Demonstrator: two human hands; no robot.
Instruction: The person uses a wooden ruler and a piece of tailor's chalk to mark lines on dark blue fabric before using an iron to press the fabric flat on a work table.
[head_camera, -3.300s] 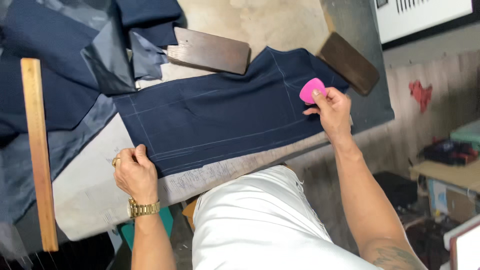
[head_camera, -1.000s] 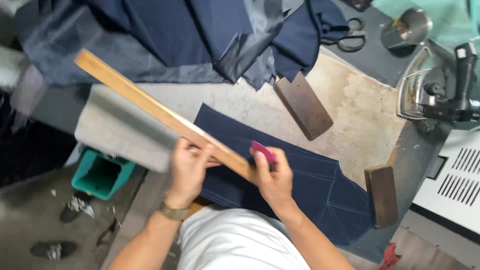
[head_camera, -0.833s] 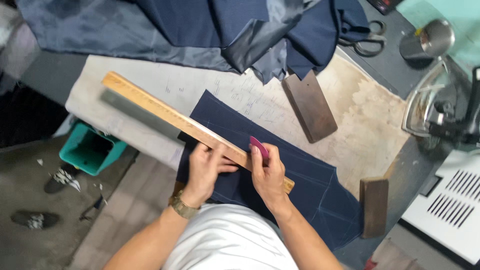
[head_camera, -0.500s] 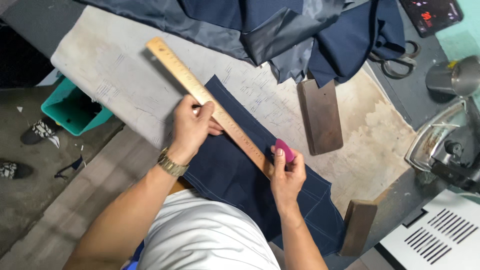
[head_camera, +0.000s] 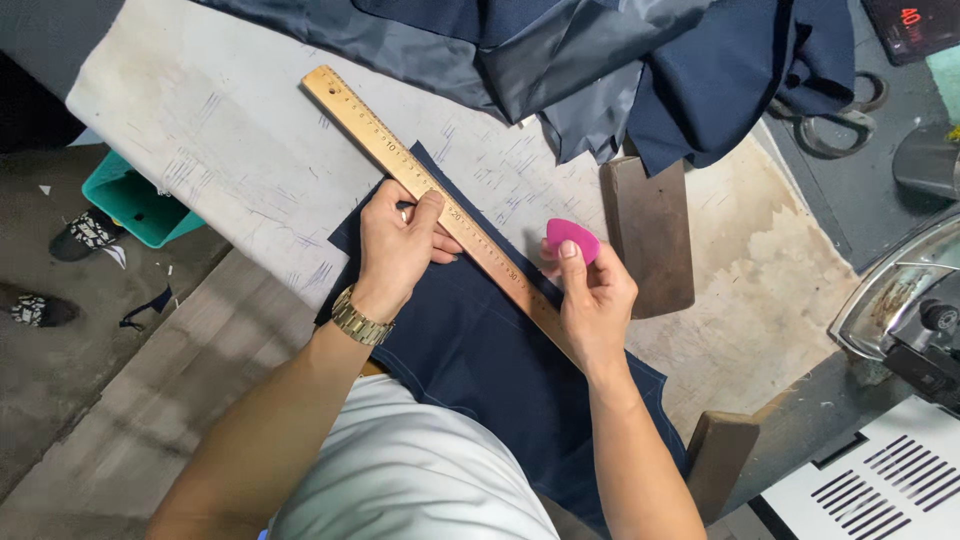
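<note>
Both hands work over a wide, pale table (head_camera: 200, 130) marked with chalk strokes. Heaped dark blue cloth and grey lining (head_camera: 560, 50) cover its far edge. Nearer the person, a flat piece of navy fabric (head_camera: 470, 350) lies spread on the table, reaching the near edge. A long wooden ruler (head_camera: 370, 125) lies slantwise across this fabric, its far end on bare table. To the right of the ruler a dark wooden block (head_camera: 650, 240) rests on the table, and a second block (head_camera: 715, 455) sits at the near right corner. Scissors (head_camera: 840, 125) lie far right, beside an iron (head_camera: 900, 300). The left hand (head_camera: 395, 250), fingers together, presses the ruler flat onto the fabric. The right hand (head_camera: 595, 300) pinches a pink piece of chalk (head_camera: 570, 240) between thumb and fingers, just beside the ruler's edge, above the fabric.
</note>
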